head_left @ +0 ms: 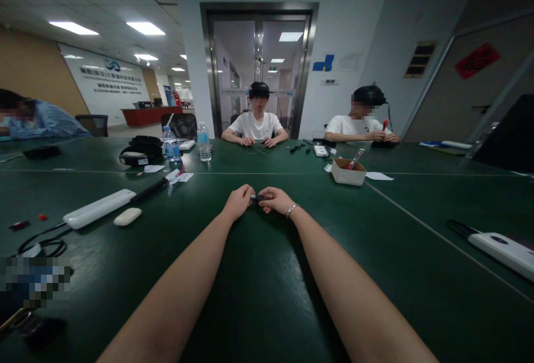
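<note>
Both my arms reach forward over the green tabletop (254,274). Between my hands is a small black object with a shiny metal end (257,198); its exact kind is too small to tell. My left hand (239,203) is closed, its fingertips pinching the metal end. The black end sits between the thumb and fingers of my right hand (277,200), which is also closed and wears a silver bracelet (292,210) at the wrist. My fingers cover part of the object.
Left of my arms lie a long white device (100,208), a pale oval object (127,217) and cables. Water bottles (204,143) stand farther back. A small box (348,173) stands ahead to the right, and a white power bank-like device (503,249) lies far right. Two people sit opposite.
</note>
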Action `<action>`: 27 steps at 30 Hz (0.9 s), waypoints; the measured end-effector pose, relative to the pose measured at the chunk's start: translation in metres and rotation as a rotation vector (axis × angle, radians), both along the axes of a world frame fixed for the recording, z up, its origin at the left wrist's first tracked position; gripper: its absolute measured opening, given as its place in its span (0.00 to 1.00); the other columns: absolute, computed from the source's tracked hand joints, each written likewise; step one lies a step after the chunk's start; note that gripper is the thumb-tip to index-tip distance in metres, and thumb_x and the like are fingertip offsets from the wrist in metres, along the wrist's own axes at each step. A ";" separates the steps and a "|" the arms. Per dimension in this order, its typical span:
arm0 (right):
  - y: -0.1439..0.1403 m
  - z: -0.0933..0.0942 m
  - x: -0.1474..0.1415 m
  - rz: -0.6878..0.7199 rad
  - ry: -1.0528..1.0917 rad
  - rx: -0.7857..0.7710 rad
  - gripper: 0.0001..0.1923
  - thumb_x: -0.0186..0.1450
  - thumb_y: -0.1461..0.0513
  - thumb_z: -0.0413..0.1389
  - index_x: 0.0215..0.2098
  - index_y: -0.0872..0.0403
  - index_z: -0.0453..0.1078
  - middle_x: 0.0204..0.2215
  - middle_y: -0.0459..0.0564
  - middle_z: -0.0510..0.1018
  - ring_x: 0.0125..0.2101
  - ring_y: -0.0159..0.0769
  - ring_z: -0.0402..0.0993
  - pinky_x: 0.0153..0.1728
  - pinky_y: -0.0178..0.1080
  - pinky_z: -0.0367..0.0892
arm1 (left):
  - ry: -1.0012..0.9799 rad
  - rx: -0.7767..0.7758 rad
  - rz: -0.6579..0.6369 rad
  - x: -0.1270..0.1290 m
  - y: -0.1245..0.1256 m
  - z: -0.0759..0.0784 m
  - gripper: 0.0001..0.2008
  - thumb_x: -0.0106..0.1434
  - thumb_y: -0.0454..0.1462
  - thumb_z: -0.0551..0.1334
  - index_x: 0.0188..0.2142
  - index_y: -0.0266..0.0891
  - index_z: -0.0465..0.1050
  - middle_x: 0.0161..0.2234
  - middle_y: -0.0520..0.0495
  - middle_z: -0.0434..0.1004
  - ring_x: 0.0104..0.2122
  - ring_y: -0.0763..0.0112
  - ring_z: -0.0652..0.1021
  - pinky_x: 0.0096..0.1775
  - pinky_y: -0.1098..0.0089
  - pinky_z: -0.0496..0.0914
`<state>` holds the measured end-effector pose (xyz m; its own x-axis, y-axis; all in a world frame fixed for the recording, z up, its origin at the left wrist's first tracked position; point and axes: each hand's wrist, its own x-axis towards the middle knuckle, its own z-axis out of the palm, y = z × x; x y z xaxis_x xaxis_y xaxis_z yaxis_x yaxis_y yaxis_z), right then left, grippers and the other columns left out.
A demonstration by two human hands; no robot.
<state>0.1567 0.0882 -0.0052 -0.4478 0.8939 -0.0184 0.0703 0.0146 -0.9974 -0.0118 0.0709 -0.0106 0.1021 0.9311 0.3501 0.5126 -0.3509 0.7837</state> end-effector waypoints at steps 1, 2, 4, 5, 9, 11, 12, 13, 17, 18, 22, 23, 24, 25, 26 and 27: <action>0.000 0.000 -0.001 -0.012 0.001 0.003 0.15 0.52 0.76 0.58 0.35 0.58 0.62 0.20 0.42 0.74 0.15 0.25 0.70 0.16 0.26 0.70 | -0.059 -0.001 -0.039 0.001 0.001 -0.001 0.14 0.60 0.45 0.49 0.31 0.39 0.68 0.21 0.53 0.68 0.22 0.74 0.70 0.26 0.74 0.62; 0.001 -0.001 -0.001 -0.022 0.003 0.004 0.15 0.53 0.76 0.57 0.34 0.58 0.61 0.20 0.42 0.74 0.15 0.25 0.70 0.15 0.26 0.70 | -0.108 -0.001 -0.070 0.001 0.002 -0.002 0.12 0.60 0.43 0.50 0.33 0.39 0.68 0.22 0.53 0.69 0.23 0.74 0.71 0.27 0.74 0.63; 0.001 -0.001 -0.002 -0.039 0.006 0.008 0.14 0.54 0.76 0.56 0.34 0.58 0.61 0.19 0.42 0.73 0.14 0.25 0.70 0.15 0.26 0.70 | -0.163 -0.002 -0.106 0.002 0.003 -0.003 0.10 0.58 0.41 0.52 0.35 0.39 0.67 0.24 0.52 0.70 0.24 0.74 0.72 0.28 0.73 0.65; 0.001 -0.001 -0.002 -0.047 0.005 0.011 0.13 0.54 0.76 0.56 0.34 0.58 0.61 0.19 0.42 0.73 0.14 0.25 0.70 0.15 0.26 0.70 | -0.172 -0.005 -0.115 0.002 0.003 -0.003 0.10 0.58 0.41 0.53 0.36 0.39 0.68 0.25 0.51 0.70 0.25 0.74 0.72 0.29 0.73 0.65; 0.001 -0.002 -0.002 -0.080 0.001 0.026 0.13 0.54 0.76 0.56 0.33 0.58 0.61 0.21 0.43 0.74 0.14 0.25 0.70 0.14 0.26 0.70 | -0.136 -0.018 -0.103 0.003 0.000 -0.001 0.11 0.58 0.42 0.54 0.36 0.38 0.67 0.26 0.49 0.72 0.26 0.73 0.73 0.31 0.71 0.66; 0.001 -0.002 -0.002 -0.092 -0.009 0.034 0.14 0.53 0.76 0.57 0.33 0.58 0.61 0.22 0.43 0.74 0.14 0.25 0.70 0.14 0.26 0.70 | -0.049 -0.012 -0.052 0.003 -0.002 0.001 0.12 0.59 0.44 0.53 0.34 0.38 0.67 0.26 0.49 0.72 0.26 0.72 0.73 0.31 0.71 0.65; 0.001 -0.003 -0.001 -0.093 -0.016 0.039 0.14 0.53 0.76 0.58 0.33 0.58 0.61 0.23 0.44 0.74 0.14 0.25 0.70 0.14 0.26 0.70 | 0.013 -0.003 -0.018 0.003 -0.003 0.002 0.13 0.59 0.45 0.52 0.32 0.38 0.67 0.26 0.49 0.72 0.26 0.71 0.72 0.31 0.71 0.65; 0.001 -0.003 -0.001 -0.090 -0.023 0.046 0.14 0.52 0.75 0.58 0.33 0.58 0.62 0.23 0.44 0.74 0.15 0.25 0.70 0.14 0.26 0.70 | 0.083 0.014 0.014 0.003 -0.004 0.003 0.14 0.60 0.46 0.51 0.30 0.39 0.68 0.26 0.49 0.72 0.27 0.71 0.72 0.31 0.71 0.64; 0.001 -0.005 -0.001 -0.063 -0.031 0.104 0.14 0.51 0.73 0.60 0.33 0.57 0.63 0.24 0.45 0.74 0.15 0.25 0.71 0.14 0.27 0.70 | 0.296 0.059 0.114 0.004 -0.008 0.008 0.23 0.61 0.50 0.46 0.24 0.38 0.69 0.28 0.46 0.71 0.28 0.68 0.71 0.30 0.70 0.61; 0.001 -0.005 -0.002 -0.062 -0.039 0.127 0.14 0.51 0.73 0.60 0.32 0.57 0.63 0.25 0.45 0.74 0.15 0.25 0.70 0.13 0.27 0.70 | 0.311 0.050 0.137 0.004 -0.008 0.009 0.24 0.61 0.51 0.45 0.24 0.38 0.69 0.28 0.45 0.71 0.29 0.68 0.71 0.30 0.70 0.61; -0.003 -0.005 -0.007 -0.081 -0.123 0.230 0.14 0.51 0.72 0.60 0.32 0.57 0.62 0.29 0.46 0.75 0.13 0.22 0.67 0.10 0.24 0.65 | 0.302 -0.004 0.221 0.002 -0.008 0.011 0.27 0.59 0.55 0.44 0.21 0.39 0.69 0.26 0.46 0.72 0.27 0.67 0.71 0.28 0.70 0.59; -0.004 -0.005 -0.008 -0.089 -0.145 0.252 0.14 0.50 0.71 0.60 0.32 0.56 0.62 0.30 0.46 0.75 0.12 0.21 0.67 0.09 0.24 0.64 | 0.298 -0.021 0.232 0.001 -0.008 0.011 0.28 0.59 0.55 0.44 0.20 0.39 0.69 0.25 0.46 0.72 0.27 0.67 0.71 0.28 0.70 0.59; -0.005 -0.004 -0.010 -0.097 -0.161 0.270 0.14 0.50 0.71 0.60 0.32 0.56 0.62 0.30 0.46 0.75 0.12 0.21 0.66 0.08 0.23 0.63 | 0.292 -0.042 0.235 0.000 -0.008 0.012 0.29 0.59 0.55 0.43 0.19 0.39 0.68 0.24 0.47 0.71 0.25 0.67 0.71 0.27 0.70 0.58; -0.006 -0.004 -0.011 -0.106 -0.171 0.283 0.14 0.50 0.71 0.61 0.31 0.56 0.62 0.30 0.46 0.75 0.12 0.20 0.65 0.08 0.23 0.62 | 0.283 -0.062 0.231 0.000 -0.008 0.012 0.29 0.59 0.55 0.43 0.19 0.39 0.68 0.22 0.47 0.71 0.24 0.67 0.71 0.26 0.70 0.58; -0.006 -0.004 -0.012 -0.116 -0.173 0.289 0.14 0.50 0.71 0.61 0.31 0.56 0.62 0.30 0.46 0.75 0.11 0.20 0.65 0.08 0.23 0.61 | 0.272 -0.078 0.221 0.000 -0.009 0.012 0.29 0.60 0.55 0.43 0.19 0.40 0.68 0.22 0.48 0.71 0.24 0.67 0.71 0.26 0.70 0.58; -0.007 -0.004 -0.012 -0.123 -0.171 0.291 0.14 0.50 0.71 0.61 0.31 0.56 0.62 0.29 0.45 0.75 0.11 0.20 0.64 0.07 0.23 0.60 | 0.258 -0.080 0.210 0.000 -0.010 0.013 0.28 0.60 0.54 0.43 0.20 0.40 0.68 0.22 0.48 0.71 0.24 0.67 0.71 0.26 0.70 0.58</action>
<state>0.1447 0.0814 -0.0090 -0.3491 0.9198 0.1790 0.2548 0.2770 -0.9265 -0.0121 0.0610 0.0021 -0.0189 0.9647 0.2628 0.7521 -0.1595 0.6394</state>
